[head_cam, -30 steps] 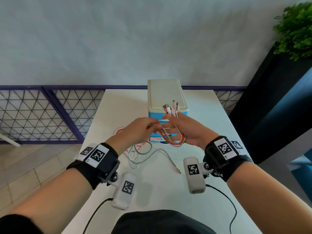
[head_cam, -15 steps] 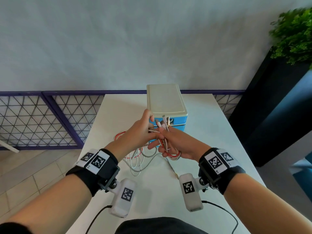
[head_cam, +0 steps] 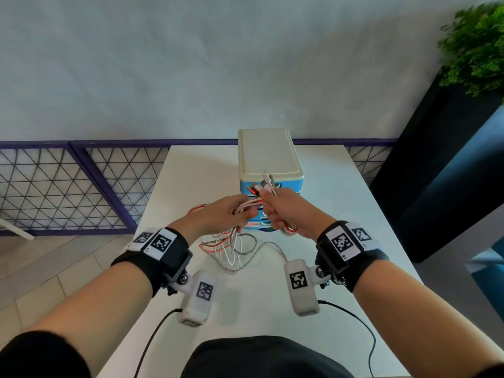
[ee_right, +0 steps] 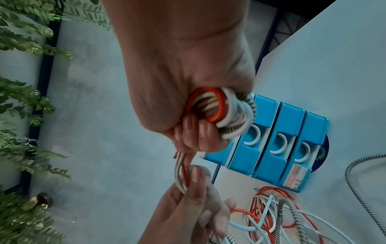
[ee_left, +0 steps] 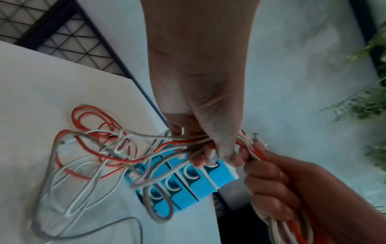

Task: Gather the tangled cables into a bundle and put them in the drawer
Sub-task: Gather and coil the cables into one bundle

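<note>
Fingers (ee_right: pixel 196 132) of right hand (head_cam: pixel 286 211) clenched round coiled cables (ee_right: pixel 221 113); left hand (head_cam: pixel 223 214) fingers (ee_left: pixel 208 156) pinching same strands just beside. Loose loops (head_cam: pixel 231 249) trailing below on surface (head_cam: pixel 327 214); drawer unit (head_cam: pixel 268 159) beyond knuckles. Advisable: feed slack steadily, keep coil tight.

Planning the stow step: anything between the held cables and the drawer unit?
No object lies between. Both hands hold the cables right before the drawer unit. But all its drawers look closed, and both the left hand and right hand are occupied. Loose loops trail on the table.
</note>
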A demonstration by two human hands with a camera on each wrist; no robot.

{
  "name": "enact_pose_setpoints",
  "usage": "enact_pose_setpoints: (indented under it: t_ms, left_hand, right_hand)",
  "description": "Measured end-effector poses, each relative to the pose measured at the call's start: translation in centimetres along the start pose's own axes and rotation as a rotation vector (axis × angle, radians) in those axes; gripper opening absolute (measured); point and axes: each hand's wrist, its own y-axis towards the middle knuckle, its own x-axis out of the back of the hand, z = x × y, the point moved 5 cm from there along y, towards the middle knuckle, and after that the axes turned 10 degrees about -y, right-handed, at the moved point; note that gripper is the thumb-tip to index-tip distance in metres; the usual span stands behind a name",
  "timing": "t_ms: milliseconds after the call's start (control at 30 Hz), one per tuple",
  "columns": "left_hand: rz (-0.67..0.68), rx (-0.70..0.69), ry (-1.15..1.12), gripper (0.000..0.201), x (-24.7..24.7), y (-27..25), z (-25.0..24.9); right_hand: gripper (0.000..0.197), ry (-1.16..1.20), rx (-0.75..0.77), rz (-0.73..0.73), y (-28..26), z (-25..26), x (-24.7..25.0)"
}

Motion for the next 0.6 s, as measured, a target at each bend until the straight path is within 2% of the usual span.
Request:
enact_pose_setpoints:
  t_ms: [100,300,367,467,600]
  left_hand:
    - [-0.015,-0.014,0.098,0.02,-0.5,-0.1,1.5]
    - [-0.132,-0.088,0.159,0.02,-0.4,0.2,2.5]
    - [-0.158,-0.064,0.235,0.018,-0.2,0.4,2.3]
    - [-0.222,0.061,0.383,0.035,0.2,0.4,2.4]
    - [-0.222,0.079,0.414,0.047,0.4,0.5,2.8]
  right_hand:
    - [0.035,0.07,-0.041,-0.084,-0.1,-0.2,-0.2]
    - [0.036,0.188,-0.046,-0.162,-0.3,0.0,-0.7]
    - [0.035,0.22,-0.027,-0.189,-0.4,0.3,-0.4]
    - [0.034,0.257,0.0,-0.225,-0.5,0.9,0.3]
    - [0.032,0.301,0.02,-0.288,-0.7,1.2,0.7]
